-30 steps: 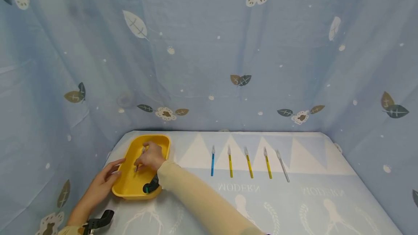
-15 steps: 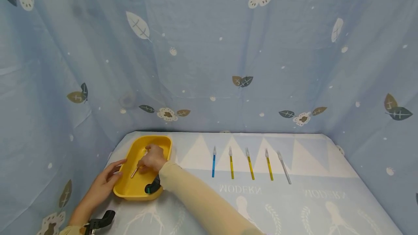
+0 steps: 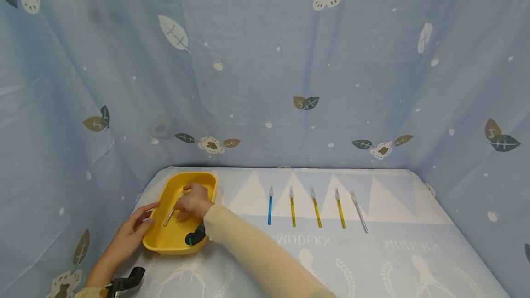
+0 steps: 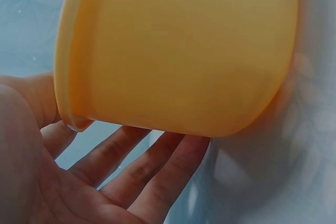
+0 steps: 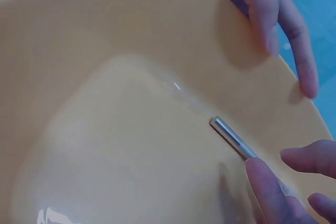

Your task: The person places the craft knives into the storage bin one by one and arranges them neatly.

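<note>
A yellow plastic tub (image 3: 182, 248) stands at the left of the table. My left hand (image 3: 129, 236) holds its left side, thumb over the rim and fingers spread against the outside wall (image 4: 189, 51). Inside the tub, a silver craft knife (image 5: 231, 136) with a clear cap lies slanted on the floor near the wall. My right hand (image 3: 193, 200) is over it; one fingertip (image 5: 262, 179) touches the handle, while the other visible fingers (image 5: 310, 159) stand apart from it. The cap end is partly hidden by the hand.
Several capped craft knives lie in a row right of the tub: a blue one (image 3: 270, 209), yellow ones (image 3: 315, 210) and a silver one (image 3: 360, 215). A patterned cloth covers the table (image 3: 248, 261). Blue curtains (image 3: 248, 82) surround it on three sides.
The silver knife's bare end has swung toward the near left of the tub and the knife now lies on its floor. My right fingers have loosened around it. The left hand stays put.
</note>
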Demonstrator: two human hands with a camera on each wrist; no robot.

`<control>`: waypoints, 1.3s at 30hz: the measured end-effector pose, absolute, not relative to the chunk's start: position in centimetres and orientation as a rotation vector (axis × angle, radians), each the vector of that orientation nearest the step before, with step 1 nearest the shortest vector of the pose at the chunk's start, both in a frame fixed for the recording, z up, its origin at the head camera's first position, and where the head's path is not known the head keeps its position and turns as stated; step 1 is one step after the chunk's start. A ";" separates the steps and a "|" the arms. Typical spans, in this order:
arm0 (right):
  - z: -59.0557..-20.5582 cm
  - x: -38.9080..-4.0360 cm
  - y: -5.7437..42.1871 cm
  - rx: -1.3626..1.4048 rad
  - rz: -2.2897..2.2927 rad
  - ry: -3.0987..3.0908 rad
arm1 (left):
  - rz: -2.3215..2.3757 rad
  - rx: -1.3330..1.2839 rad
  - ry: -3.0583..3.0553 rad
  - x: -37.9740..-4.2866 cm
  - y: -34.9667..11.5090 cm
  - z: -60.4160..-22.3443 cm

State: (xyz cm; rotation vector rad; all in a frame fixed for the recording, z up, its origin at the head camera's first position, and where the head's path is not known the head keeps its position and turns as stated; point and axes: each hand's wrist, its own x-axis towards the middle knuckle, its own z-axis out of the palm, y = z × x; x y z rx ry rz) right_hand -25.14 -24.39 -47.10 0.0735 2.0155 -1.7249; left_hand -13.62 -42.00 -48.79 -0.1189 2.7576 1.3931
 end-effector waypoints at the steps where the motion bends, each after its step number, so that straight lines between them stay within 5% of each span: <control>1: -47.0 -25.2 -24.2 0.066 -1.730 2.009 | 1.394 -0.116 2.756 -13.7 -42.0 -48.8; 39: -39.3 -24.1 -12.0 -0.564 -1.891 1.667 | 1.379 -0.125 2.753 -13.7 -42.5 -49.9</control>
